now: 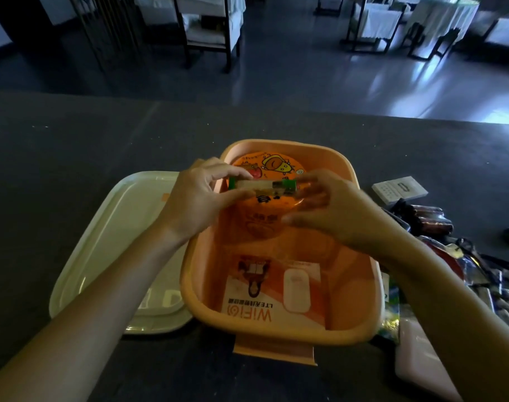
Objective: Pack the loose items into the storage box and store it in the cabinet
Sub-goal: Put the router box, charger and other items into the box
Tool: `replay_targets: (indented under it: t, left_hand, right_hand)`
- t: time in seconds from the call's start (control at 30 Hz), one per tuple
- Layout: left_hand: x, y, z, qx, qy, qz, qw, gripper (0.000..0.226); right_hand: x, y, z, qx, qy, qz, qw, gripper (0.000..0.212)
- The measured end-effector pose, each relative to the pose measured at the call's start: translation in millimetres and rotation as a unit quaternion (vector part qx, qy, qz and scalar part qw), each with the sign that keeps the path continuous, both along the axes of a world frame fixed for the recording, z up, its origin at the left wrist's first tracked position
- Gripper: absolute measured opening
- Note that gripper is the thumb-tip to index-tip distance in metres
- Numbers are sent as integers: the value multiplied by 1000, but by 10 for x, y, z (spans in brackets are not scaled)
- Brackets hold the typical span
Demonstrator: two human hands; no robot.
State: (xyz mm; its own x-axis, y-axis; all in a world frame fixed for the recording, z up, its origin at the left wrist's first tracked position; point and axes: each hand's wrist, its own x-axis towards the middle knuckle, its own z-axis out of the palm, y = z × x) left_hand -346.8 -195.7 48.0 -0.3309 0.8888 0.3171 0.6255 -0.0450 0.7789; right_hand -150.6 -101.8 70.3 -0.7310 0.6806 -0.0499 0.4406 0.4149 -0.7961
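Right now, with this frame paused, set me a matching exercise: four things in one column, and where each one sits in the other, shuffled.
Things
1. cream lid
2. noodle cup
3. WiFi carton
4. green-ended packet

Places
A. pinched between the left hand and the right hand
B. on the table, left of the storage box
C. flat in the box's near end
D. in the box's far end

Pairs: 1-B; 2-D; 3-C; 4-A
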Motion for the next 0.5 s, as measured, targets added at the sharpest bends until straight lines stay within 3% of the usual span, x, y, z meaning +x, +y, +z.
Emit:
replay_targets:
  t: [0.1, 0.23, 0.37, 0.5]
  left_hand:
    - [57, -44, 18, -7, 27, -22, 999, 28]
    - [170, -76, 29, -1, 50, -40, 998, 31]
    - [199, -117, 41, -14, 47, -52, 997, 38]
    - [80, -196, -43, -57, 29, -15, 998, 78]
  right_hand:
    - [14, -49, 18, 95, 52, -14, 994, 50]
    - [28, -94, -10, 211, 32, -24, 977, 29]
    - [64, -76, -40, 271, -15, 20, 962, 26]
    - [91, -46, -110, 286, -65, 43, 955, 23]
